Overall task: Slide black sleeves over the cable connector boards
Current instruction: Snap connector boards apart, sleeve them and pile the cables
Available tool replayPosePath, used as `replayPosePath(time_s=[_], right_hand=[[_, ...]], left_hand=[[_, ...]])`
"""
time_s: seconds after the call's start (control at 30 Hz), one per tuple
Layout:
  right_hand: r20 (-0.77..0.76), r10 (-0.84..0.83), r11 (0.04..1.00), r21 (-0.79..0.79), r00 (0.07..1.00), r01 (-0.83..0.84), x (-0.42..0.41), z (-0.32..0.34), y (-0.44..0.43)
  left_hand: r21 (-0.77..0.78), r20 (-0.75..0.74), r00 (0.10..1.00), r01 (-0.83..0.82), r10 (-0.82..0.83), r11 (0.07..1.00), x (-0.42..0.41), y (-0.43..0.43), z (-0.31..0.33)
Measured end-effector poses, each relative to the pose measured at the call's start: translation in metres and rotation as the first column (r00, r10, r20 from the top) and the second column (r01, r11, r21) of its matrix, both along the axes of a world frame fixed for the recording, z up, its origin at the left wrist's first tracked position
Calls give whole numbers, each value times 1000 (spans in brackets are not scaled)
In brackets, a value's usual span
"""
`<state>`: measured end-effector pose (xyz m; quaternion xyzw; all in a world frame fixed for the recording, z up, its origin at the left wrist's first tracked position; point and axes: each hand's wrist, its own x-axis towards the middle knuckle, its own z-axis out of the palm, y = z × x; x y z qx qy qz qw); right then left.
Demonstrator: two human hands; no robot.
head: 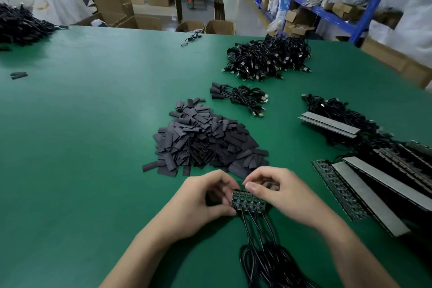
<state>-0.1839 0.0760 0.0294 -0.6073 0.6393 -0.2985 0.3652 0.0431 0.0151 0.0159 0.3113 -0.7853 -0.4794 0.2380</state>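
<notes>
My left hand [205, 203] curls round the left end of a short strip of connector boards [249, 202], low and centre in the frame; something dark sits under its fingers, but I cannot tell whether it is a sleeve; my right hand [282, 196] pinches the strip's upper right edge between thumb and forefinger. The strip's long axis runs left to right, dipping a little to the right; its cables [264, 248] leave the lower edge and trail to a tangle at the bottom of the frame.

On the green counter [81, 147], a dark heap [21, 25] lies in the upper left corner, with two loose sleeves [18, 75] below it, well apart from my hands; the pile of black sleeves [205, 140] sits just above my hands, its nearest pieces close to my fingertips; a lone cable [191, 38] lies near the far edge; a small bundle of sleeved cables [238, 97] rests above and right of the pile, and a large cable heap [268, 58] beyond that; long board strips [374, 189] with their wires crowd the right side, near my right wrist.

The left half of the counter is bare green; the right edge slants from the upper right corner downward, with blue shelving [327, 11] behind it.
</notes>
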Motion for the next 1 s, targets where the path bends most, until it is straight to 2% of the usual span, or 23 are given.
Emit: replayPosePath(time_s=[0.1, 0.27, 0.43, 0.67, 0.87, 1.0], right_hand=[[125, 38, 999, 16, 991, -41, 1, 0, 3], [90, -5, 999, -45, 996, 9, 10, -12, 5], [180, -3, 998, -67, 984, 16, 16, -16, 4], [230, -16, 997, -73, 973, 33, 18, -22, 2], [354, 20, 999, -49, 935, -3, 15, -25, 1], [355, 1, 999, -40, 935, 14, 16, -25, 0]], left_hand=[[57, -75, 997, -26, 30, 998, -1, 3, 1], [234, -201, 977, -25, 74, 972, -3, 4, -2], [267, -172, 969, -125, 175, 955, -8, 3, -5], [315, -192, 971, -80, 146, 946, -11, 4, -8], [371, -214, 967, -49, 137, 927, -13, 4, -7], [343, -198, 965, -94, 170, 935, -12, 5, -7]])
